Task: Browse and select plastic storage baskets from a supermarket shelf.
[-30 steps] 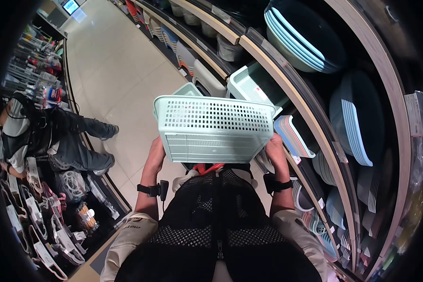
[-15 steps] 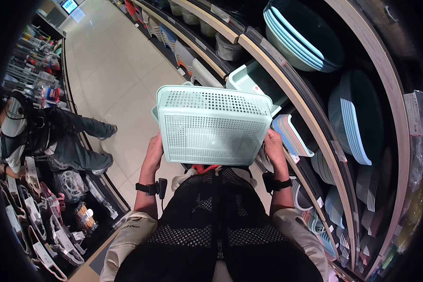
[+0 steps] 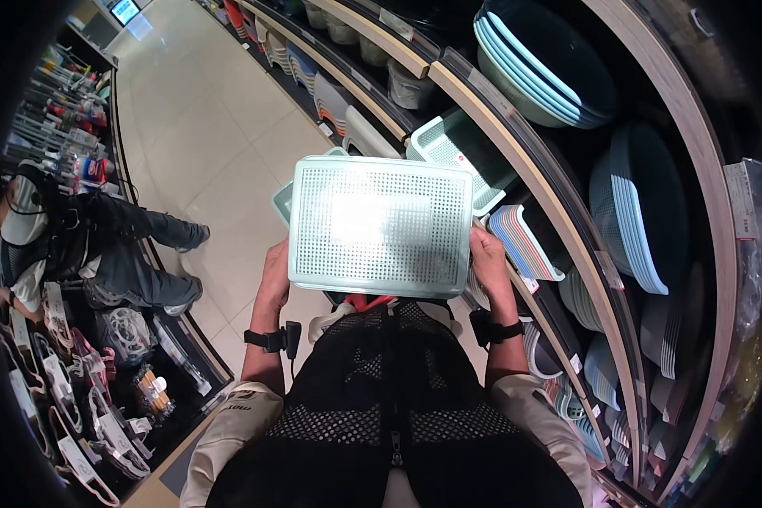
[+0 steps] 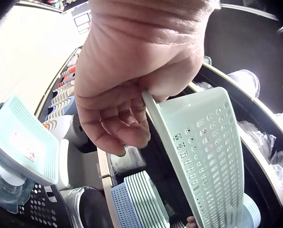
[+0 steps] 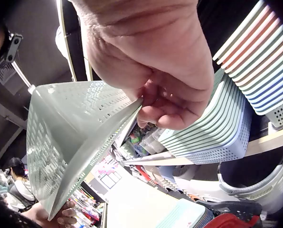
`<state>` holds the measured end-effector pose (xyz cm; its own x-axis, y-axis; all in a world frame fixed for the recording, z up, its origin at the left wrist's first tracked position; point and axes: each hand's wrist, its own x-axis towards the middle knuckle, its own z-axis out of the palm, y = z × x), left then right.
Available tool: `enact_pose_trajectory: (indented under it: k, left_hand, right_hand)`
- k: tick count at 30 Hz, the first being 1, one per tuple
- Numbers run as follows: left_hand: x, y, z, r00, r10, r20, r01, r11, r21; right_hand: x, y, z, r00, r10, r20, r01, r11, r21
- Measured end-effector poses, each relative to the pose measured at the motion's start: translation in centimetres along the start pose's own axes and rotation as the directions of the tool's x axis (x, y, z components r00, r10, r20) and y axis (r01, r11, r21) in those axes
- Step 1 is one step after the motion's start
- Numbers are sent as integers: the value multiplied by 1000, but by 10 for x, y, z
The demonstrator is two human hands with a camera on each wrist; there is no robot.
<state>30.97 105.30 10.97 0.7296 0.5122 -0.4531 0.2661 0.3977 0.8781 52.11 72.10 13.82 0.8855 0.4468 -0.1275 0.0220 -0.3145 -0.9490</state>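
A pale green plastic basket (image 3: pixel 381 224) with rows of small holes is held up before my chest, its perforated base facing the head camera. My left hand (image 3: pixel 275 275) grips its rim at one end, fingers curled, as the left wrist view shows. At the other end my right hand (image 3: pixel 489 262) holds the rim with bent fingers, seen close in the right wrist view. Behind the held basket, a second light green basket (image 3: pixel 282 203) peeks out at the left. The left wrist view shows a light green basket (image 4: pixel 25 142) above a black perforated basket (image 4: pixel 39 206).
Shelves on the right carry a green basket (image 3: pixel 440 148), a stack of multicoloured baskets (image 3: pixel 525 245) and nested blue basins (image 3: pixel 533 76). A tiled aisle floor (image 3: pixel 203 110) runs ahead. Another person (image 3: pixel 102 241) is at the left beside hanging goods (image 3: pixel 76 398).
The held basket has tilted, so its holed side has swung out of sight and its base now faces the head camera. Both hands keep their grip with little movement.
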Motion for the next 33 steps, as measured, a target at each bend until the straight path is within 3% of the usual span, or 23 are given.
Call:
enact_pose_trajectory:
  k: [5, 8, 10, 13, 18, 21, 23, 33]
  left_hand:
    - [2, 0, -5, 1000, -12, 6, 11, 999, 38]
    - [-1, 6, -2, 996, 65, 56, -68, 995, 69]
    - [-2, 8, 3, 989, 151, 4, -151, 988, 45]
    - [-5, 13, 6, 984, 176, 16, -176, 983, 44]
    - [-2, 4, -5, 985, 140, 96, -146, 988, 54]
    - [-2, 3, -9, 984, 129, 125, -136, 990, 49]
    - [-2, 3, -11, 980, 132, 146, -139, 990, 35]
    - [2, -4, -33, 982, 135, 133, -142, 989, 46]
  right_hand:
    - [-2, -2, 0, 998, 50, 39, -51, 998, 24]
    - [-3, -5, 3, 999, 31, 7, -32, 998, 51]
    - [-3, -6, 3, 1000, 23, 2, -23, 999, 40]
    - [-3, -13, 7, 999, 25, -21, -25, 999, 41]
    - [-2, -11, 14, 996, -5, -94, 15, 995, 98]
    - [-4, -18, 13, 991, 85, -100, -69, 985, 157]
    - [-5, -20, 11, 993, 95, -66, -76, 965, 251]
    - [-5, -25, 9, 994, 111, 21, -113, 953, 280]
